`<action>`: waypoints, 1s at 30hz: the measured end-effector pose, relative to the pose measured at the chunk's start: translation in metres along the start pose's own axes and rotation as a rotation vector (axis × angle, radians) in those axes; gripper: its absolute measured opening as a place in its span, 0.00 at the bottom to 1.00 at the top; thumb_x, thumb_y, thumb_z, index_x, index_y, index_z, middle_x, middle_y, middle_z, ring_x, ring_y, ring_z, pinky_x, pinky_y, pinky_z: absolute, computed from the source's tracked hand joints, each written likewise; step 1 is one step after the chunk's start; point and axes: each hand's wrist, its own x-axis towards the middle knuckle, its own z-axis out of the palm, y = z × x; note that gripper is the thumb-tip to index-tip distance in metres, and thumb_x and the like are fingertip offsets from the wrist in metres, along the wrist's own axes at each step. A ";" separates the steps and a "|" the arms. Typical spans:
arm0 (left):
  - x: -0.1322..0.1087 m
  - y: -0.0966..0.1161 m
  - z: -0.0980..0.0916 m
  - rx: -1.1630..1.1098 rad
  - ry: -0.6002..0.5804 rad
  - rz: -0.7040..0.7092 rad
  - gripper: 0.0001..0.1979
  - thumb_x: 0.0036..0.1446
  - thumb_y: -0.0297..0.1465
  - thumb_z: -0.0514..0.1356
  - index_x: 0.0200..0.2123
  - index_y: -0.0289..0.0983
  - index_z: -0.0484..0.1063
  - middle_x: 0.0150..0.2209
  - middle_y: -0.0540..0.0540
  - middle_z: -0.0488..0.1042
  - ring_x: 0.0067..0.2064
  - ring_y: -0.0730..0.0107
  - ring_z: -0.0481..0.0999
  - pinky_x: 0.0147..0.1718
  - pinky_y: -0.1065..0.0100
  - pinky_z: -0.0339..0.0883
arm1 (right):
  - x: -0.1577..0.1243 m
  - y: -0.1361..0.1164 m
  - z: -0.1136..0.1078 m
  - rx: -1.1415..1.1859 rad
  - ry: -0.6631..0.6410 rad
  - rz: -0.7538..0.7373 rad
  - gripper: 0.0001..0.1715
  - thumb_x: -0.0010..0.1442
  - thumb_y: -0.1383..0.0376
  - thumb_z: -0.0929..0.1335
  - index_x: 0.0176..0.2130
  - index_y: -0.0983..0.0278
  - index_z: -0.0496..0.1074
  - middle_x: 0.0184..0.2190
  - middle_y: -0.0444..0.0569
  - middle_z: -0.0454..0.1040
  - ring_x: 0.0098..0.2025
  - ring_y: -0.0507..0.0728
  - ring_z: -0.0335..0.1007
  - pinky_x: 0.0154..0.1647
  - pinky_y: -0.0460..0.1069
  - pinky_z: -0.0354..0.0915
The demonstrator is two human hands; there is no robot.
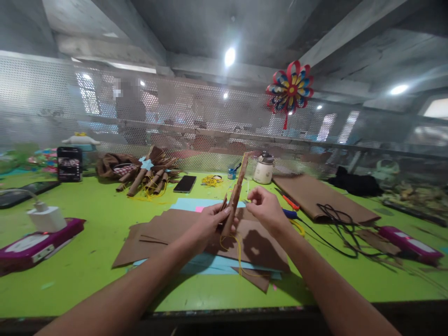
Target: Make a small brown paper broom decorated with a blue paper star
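Observation:
My left hand [214, 219] is closed around a rolled brown paper piece [239, 186], which stands tilted above the work sheets. Yellow string [239, 249] hangs from its lower end. To the right of the roll, my right hand [265, 205] is raised with thumb and fingers pinched together. A thin, pale pointed tip shows at those fingers, too small to name. Beneath both hands lie brown paper sheets [164, 228] over light blue sheets [199, 265]. The palm side of my left hand is partly hidden behind the roll.
Behind are a bundle of brown paper rolls [143, 179], a dark phone [185, 184], yellow string [211, 180] and a lidded jar [263, 169]. At right lie folded brown paper [322, 198], an orange-handled tool [290, 201], black cable [338, 226] and a purple power strip [409, 243]. Another power strip [42, 242] sits left.

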 end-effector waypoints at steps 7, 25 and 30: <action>-0.001 0.001 -0.001 0.016 0.007 0.041 0.14 0.52 0.39 0.59 0.35 0.33 0.69 0.31 0.43 0.73 0.26 0.73 0.72 0.27 0.69 0.65 | -0.004 0.007 0.011 0.091 0.051 -0.009 0.04 0.42 0.69 0.65 0.24 0.63 0.62 0.17 0.38 0.59 0.19 0.49 0.53 0.20 0.45 0.52; -0.002 0.009 -0.005 -0.168 -0.125 0.062 0.12 0.54 0.35 0.57 0.37 0.31 0.70 0.29 0.42 0.73 0.24 0.76 0.70 0.14 0.78 0.48 | -0.013 -0.004 0.020 0.493 -0.269 0.153 0.14 0.51 0.56 0.67 0.30 0.65 0.69 0.20 0.43 0.68 0.23 0.52 0.66 0.29 0.49 0.63; -0.004 0.013 -0.003 -0.162 -0.186 0.022 0.11 0.54 0.34 0.56 0.34 0.30 0.70 0.29 0.42 0.73 0.24 0.77 0.70 0.13 0.78 0.43 | -0.017 -0.006 0.022 0.630 -0.384 0.167 0.12 0.51 0.58 0.68 0.31 0.66 0.71 0.22 0.44 0.69 0.21 0.50 0.65 0.27 0.49 0.64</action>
